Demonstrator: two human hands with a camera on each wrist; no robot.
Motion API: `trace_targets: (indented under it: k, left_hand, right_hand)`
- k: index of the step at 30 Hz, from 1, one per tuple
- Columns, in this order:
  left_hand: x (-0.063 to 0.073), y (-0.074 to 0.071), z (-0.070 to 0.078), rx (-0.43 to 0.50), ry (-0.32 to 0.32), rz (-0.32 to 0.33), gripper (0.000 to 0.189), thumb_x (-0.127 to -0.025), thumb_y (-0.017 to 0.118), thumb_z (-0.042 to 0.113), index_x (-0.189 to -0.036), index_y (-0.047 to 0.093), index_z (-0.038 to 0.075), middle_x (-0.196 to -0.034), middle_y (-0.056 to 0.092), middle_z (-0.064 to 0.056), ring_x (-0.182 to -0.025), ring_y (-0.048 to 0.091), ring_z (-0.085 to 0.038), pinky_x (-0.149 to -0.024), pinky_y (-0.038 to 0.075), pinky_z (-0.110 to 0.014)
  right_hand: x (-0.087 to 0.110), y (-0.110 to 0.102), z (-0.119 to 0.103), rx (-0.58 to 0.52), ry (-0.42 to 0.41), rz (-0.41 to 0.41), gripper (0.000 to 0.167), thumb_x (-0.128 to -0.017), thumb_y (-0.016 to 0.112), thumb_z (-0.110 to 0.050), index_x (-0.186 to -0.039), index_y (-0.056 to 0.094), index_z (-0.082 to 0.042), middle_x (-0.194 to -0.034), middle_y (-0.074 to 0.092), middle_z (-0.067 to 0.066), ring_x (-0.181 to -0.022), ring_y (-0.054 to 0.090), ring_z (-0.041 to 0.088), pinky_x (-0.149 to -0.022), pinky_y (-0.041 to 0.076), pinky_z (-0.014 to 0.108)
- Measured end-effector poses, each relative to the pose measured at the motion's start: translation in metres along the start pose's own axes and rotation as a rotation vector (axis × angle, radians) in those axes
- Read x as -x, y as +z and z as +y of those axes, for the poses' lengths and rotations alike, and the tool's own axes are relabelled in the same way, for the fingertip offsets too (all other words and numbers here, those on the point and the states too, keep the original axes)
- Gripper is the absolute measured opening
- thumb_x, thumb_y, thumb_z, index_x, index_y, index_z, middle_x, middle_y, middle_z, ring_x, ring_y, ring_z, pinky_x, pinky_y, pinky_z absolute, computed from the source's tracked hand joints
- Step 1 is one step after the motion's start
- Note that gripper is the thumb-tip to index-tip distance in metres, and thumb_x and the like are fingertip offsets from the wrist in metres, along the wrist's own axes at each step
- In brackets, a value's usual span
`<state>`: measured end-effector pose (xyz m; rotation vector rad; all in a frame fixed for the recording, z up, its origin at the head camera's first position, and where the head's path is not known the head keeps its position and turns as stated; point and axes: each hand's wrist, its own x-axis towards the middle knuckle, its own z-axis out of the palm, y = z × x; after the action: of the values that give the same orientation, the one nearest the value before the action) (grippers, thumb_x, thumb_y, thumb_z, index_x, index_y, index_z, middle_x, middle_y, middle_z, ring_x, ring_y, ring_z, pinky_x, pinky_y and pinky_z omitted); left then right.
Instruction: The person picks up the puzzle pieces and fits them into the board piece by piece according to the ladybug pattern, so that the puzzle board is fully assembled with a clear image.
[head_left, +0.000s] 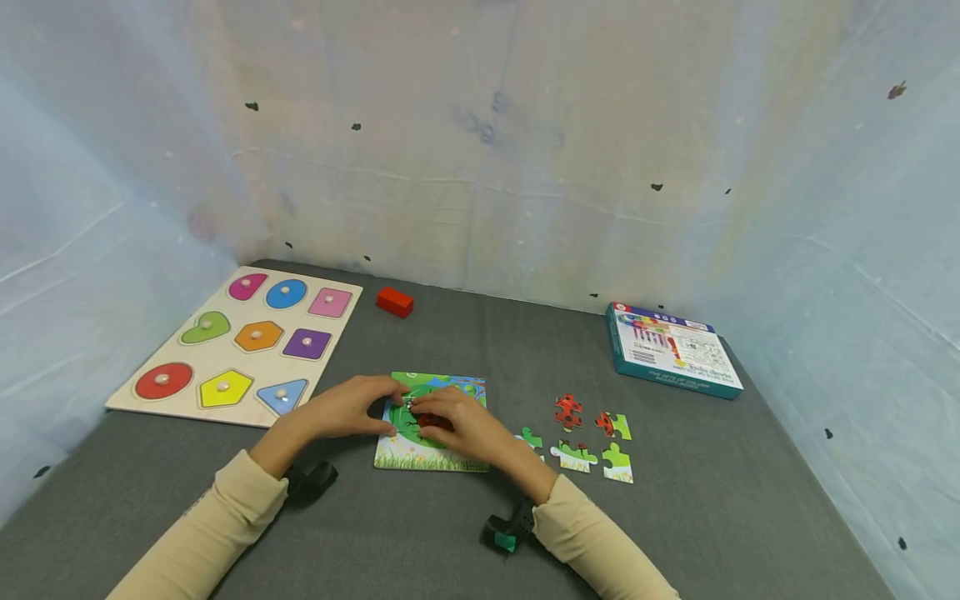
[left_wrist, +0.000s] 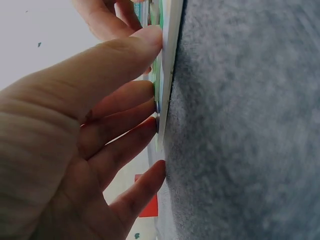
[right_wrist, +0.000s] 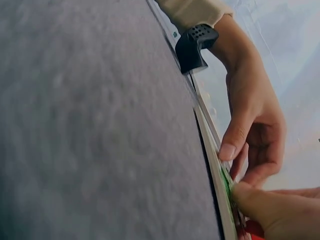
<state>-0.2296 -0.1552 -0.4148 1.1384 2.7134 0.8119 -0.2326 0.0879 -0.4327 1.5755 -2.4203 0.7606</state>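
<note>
The left grip (head_left: 348, 408) stands loosely wide, touching the puzzle board (head_left: 431, 461) beneath it; the right grip (head_left: 467, 423) bends narrowly over that board, though I can't tell whether it pinches anything. Loose pieces (head_left: 617, 464) lie to its right.

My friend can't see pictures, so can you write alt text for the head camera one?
A person's left hand and right hand touch a colourful picture puzzle on a grey table, with loose pieces to its right. A pale board of bright shapes lies on the left; a red block and a box sit farther back.
</note>
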Motion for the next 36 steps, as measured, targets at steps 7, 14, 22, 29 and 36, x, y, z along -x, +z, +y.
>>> trace_targets:
  k: [7,14,22,29,36]
  left_hand:
    - [-0.002,0.001,0.001,-0.012,0.013,0.007,0.038,-0.081,0.073,0.025,-0.111,0.06,0.008,-0.105,0.062,0.0,-0.101,0.058,-0.02,-0.087,0.045,-0.044]
    - [-0.003,0.002,0.001,-0.011,0.007,-0.005,0.044,-0.081,0.072,0.02,-0.119,0.057,0.003,-0.104,0.061,-0.001,-0.099,0.057,-0.019,-0.088,0.044,-0.045]
    - [-0.004,0.001,0.001,0.001,-0.012,-0.006,0.041,-0.081,0.07,0.018,-0.117,0.057,0.005,-0.097,0.058,0.003,-0.092,0.054,-0.014,-0.086,0.045,-0.043]
    - [-0.005,0.002,0.002,0.002,-0.009,0.009,0.039,-0.079,0.071,0.017,-0.114,0.058,0.006,-0.093,0.056,0.004,-0.087,0.052,-0.013,-0.082,0.044,-0.04]
    - [-0.004,0.004,0.004,-0.03,0.053,0.01,0.017,-0.081,0.07,0.021,-0.095,0.064,0.014,-0.119,0.057,-0.01,-0.109,0.052,-0.028,-0.092,0.041,-0.05]
  right_hand:
    - [0.006,-0.006,0.004,-0.003,-0.058,-0.043,0.037,-0.089,0.064,-0.017,-0.122,0.06,-0.001,-0.128,0.057,0.011,-0.118,0.052,0.021,-0.1,0.038,0.028]
    - [0.01,-0.005,0.007,0.002,-0.068,-0.069,0.042,-0.091,0.062,-0.019,-0.128,0.055,-0.001,-0.132,0.054,0.012,-0.124,0.048,0.023,-0.105,0.033,0.029]
    - [0.011,-0.005,0.007,-0.003,-0.055,-0.077,0.043,-0.092,0.06,-0.02,-0.13,0.054,-0.002,-0.134,0.052,0.012,-0.125,0.046,0.024,-0.106,0.031,0.03]
    - [0.01,-0.005,0.007,-0.02,-0.073,-0.061,0.041,-0.091,0.061,-0.017,-0.128,0.054,0.0,-0.132,0.053,0.013,-0.124,0.047,0.025,-0.105,0.032,0.031]
    - [0.009,-0.004,0.006,-0.033,-0.066,-0.075,0.039,-0.092,0.059,-0.015,-0.128,0.055,0.001,-0.133,0.052,0.014,-0.125,0.046,0.024,-0.105,0.032,0.03]
